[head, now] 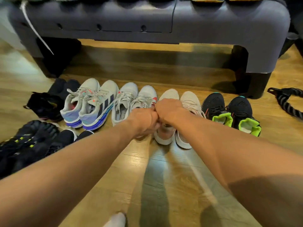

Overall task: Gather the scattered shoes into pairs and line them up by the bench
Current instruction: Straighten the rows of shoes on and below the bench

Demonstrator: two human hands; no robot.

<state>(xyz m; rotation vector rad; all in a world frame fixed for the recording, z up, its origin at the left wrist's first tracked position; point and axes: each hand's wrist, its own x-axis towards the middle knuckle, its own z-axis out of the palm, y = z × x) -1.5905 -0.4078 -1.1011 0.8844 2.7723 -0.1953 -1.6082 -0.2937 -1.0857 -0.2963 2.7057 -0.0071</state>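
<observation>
Black shoes (32,141) cut off L edge, rope (288,102) cut off R

No word or number can be read anywhere. The only sign is a mark of three dark slanted stripes (105,104) on the side of the grey sneaker with the blue sole (108,89), at about 9 o'clock from the picture's middle. A red patch (155,99) on the white sneaker (147,92) at 12 o'clock is too blurred to tell.

Toes toward the bench (147,22) stand a grey-purple pair (89,104), grey-red pair (129,95), beige pair (188,99) and black-green pair (229,110); black shoes (32,141) lie jumbled left.
</observation>
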